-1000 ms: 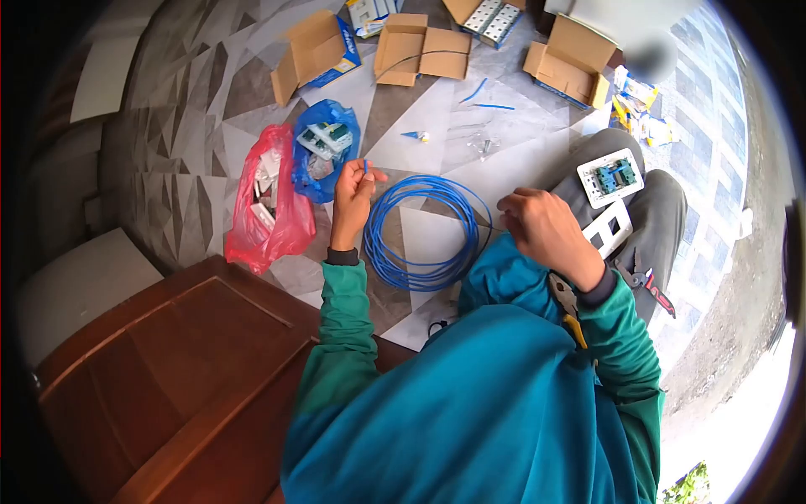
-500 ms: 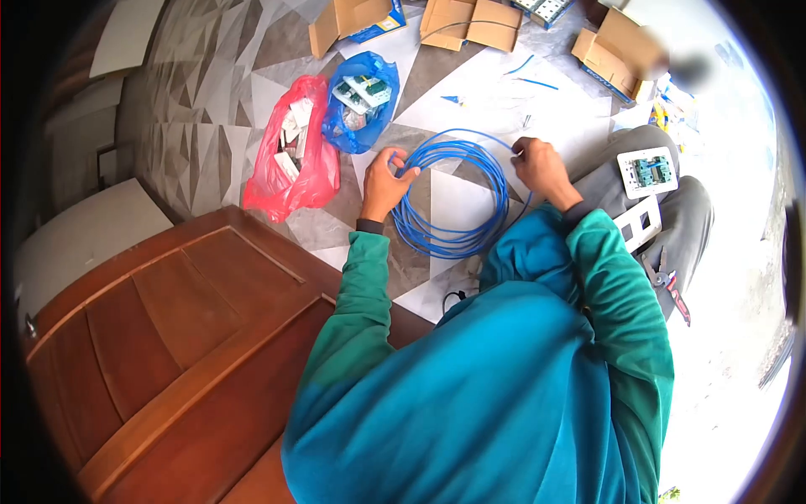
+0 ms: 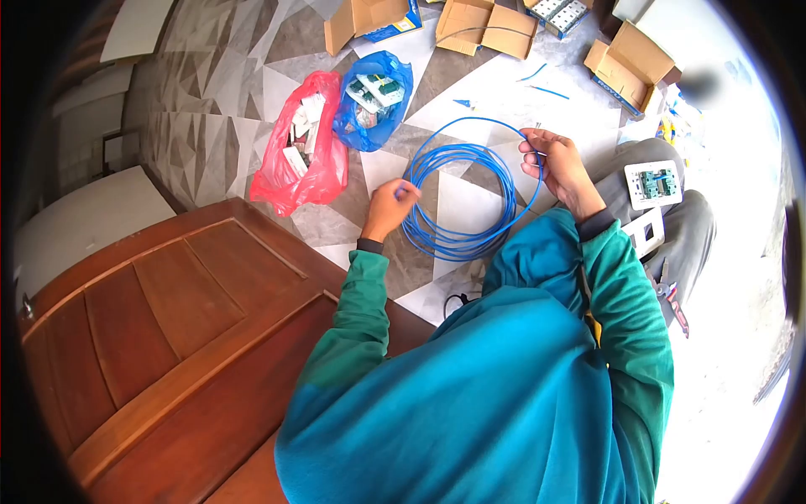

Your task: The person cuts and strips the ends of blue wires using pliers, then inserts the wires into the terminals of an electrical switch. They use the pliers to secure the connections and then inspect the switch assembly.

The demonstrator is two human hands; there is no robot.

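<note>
Right now the left hand (image 3: 389, 210) is pinching the near-left edge of the blue cable coil (image 3: 460, 197), its fingers (image 3: 406, 190) pressed together around the bundled strands. The right hand (image 3: 561, 168) is holding the far-right side of the coil, its fingers (image 3: 533, 144) curled and closing on a single loop that is rising above the rest. Between the two sets of fingers the coil is lying on the patterned tile floor (image 3: 227, 92). Just left of the left fingers, a red plastic bag (image 3: 298, 168) and a blue plastic bag (image 3: 369, 101) are sitting on the floor; beyond them open cardboard boxes (image 3: 483, 25) are lying about. Right of the right fingers, a white wall plate (image 3: 653, 185) is resting on the person's knee.
</note>
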